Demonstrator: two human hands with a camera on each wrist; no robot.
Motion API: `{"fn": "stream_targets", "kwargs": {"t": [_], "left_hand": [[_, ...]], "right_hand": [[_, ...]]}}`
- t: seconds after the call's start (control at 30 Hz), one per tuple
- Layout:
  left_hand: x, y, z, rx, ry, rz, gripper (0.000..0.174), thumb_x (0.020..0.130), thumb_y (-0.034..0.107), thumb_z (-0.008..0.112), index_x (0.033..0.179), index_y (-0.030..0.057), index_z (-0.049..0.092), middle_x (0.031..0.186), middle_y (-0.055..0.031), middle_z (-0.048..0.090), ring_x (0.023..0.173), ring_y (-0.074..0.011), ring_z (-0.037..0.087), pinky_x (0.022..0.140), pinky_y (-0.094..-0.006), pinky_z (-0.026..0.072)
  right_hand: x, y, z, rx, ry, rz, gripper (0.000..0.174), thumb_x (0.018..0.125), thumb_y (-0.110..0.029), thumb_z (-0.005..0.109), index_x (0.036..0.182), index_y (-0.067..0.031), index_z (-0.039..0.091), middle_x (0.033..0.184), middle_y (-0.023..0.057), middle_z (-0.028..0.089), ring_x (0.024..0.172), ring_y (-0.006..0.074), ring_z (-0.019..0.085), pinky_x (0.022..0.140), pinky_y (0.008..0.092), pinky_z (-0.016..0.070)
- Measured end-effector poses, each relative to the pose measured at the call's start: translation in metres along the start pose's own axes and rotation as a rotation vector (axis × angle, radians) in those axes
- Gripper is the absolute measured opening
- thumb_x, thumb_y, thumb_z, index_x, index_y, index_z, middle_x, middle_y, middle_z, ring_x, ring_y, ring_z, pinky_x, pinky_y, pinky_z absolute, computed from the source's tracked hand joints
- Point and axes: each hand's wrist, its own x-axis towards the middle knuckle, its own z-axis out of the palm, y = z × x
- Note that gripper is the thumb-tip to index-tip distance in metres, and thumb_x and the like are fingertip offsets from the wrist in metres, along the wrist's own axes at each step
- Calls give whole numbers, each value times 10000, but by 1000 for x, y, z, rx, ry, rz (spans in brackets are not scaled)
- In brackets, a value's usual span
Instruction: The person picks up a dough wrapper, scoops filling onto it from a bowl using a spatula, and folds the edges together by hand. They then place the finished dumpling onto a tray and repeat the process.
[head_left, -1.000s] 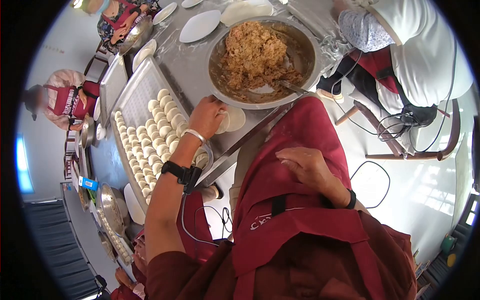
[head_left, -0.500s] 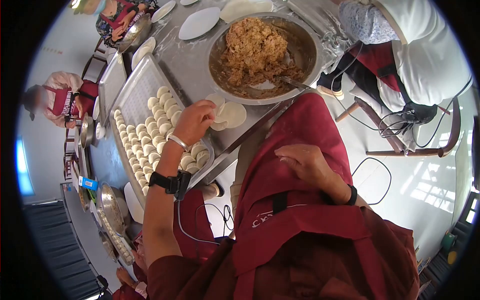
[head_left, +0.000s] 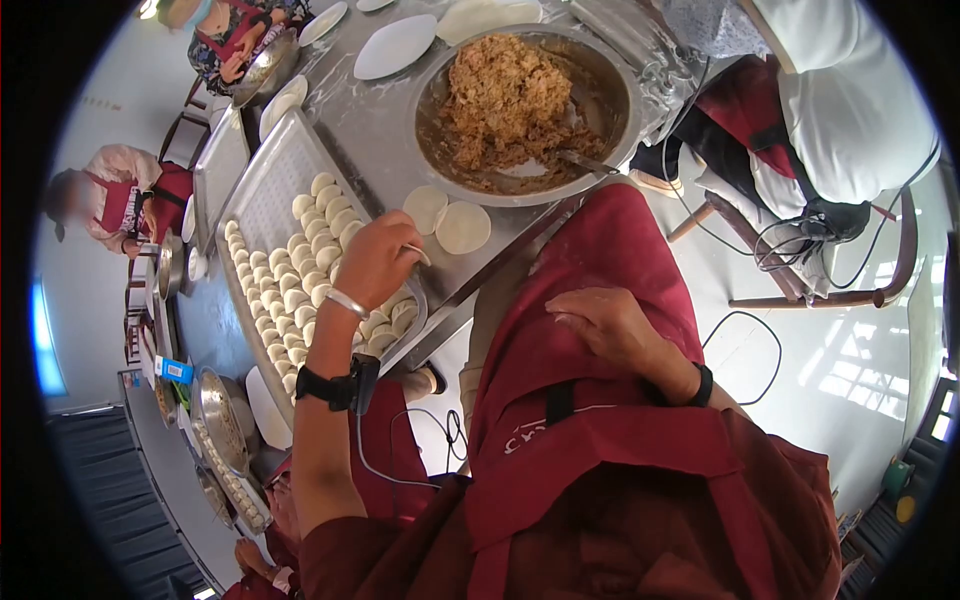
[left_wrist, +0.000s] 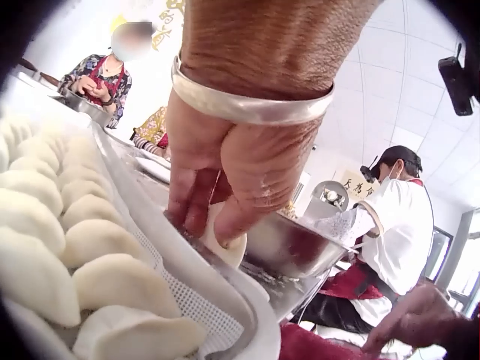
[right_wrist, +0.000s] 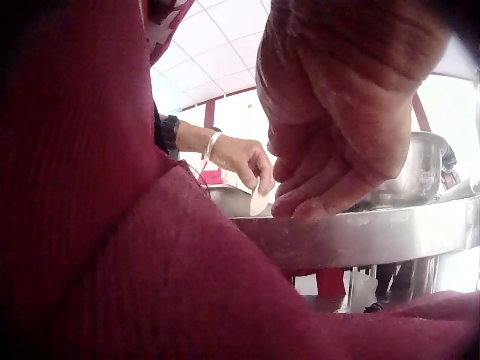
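My left hand (head_left: 375, 262) is lifted beside the tray's right edge and pinches a thin round dumpling wrapper (left_wrist: 227, 252) between thumb and fingers. The wrapper hangs edge-on in the right wrist view. Two more wrappers (head_left: 463, 228) lie flat on the metal table (head_left: 375, 125), just right of that hand. Rows of folded dumplings (head_left: 322, 238) fill the near part of the perforated tray (head_left: 268, 172). My right hand (head_left: 612, 328) stays over the apron on my lap, fingers loosely bent, holding nothing.
A large steel bowl (head_left: 622, 150) of brown filling (head_left: 510, 90) stands behind the wrappers, a utensil handle (head_left: 588, 162) leaning on its rim. White plates (head_left: 396, 47) lie farther back. A person in white (head_left: 850, 120) sits at the right; others stand at the left.
My left hand has drawn back from the wrappers beside the bowl toward the tray, with one wrapper lifted between its fingers. My right hand has barely moved.
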Motion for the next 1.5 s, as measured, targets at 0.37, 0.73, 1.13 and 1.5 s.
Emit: {"fn": "stream_targets", "kwargs": {"t": [0.37,0.73,1.13,1.5], "left_hand": [[-28,124,26,-354,425,99,196,729,-79,723,897,7,670,1075,-104,657,933,-244,653,785,-325,521],[-35,135,83,-1170,528,-82,527,959,176,596,1389,-73,423,1322,-184,537,1129,-275,589,990,-367,476],[-41,138,107,-1761,18,-403,343,1004,122,467,1262,-97,523,1195,-202,630,1124,-305,622,990,-422,491],[-43,140,103,-1898,61,-443,348,978,66,472,1301,-63,477,1177,-237,619,1127,-368,619,886,-429,571]], "right_hand": [[39,-30,-5,1230,-78,566,360,1010,-195,539,1253,69,556,1195,172,636,1034,223,654,910,352,535],[27,-33,-13,955,93,465,183,933,-92,640,1068,29,664,957,45,685,872,133,659,756,271,539],[27,-46,-40,-221,286,-112,226,813,-90,692,1028,-24,682,925,133,682,788,289,668,687,383,524],[89,1,-69,-343,389,-51,246,774,-9,722,1018,-22,695,983,118,674,828,245,665,729,333,524]]}}
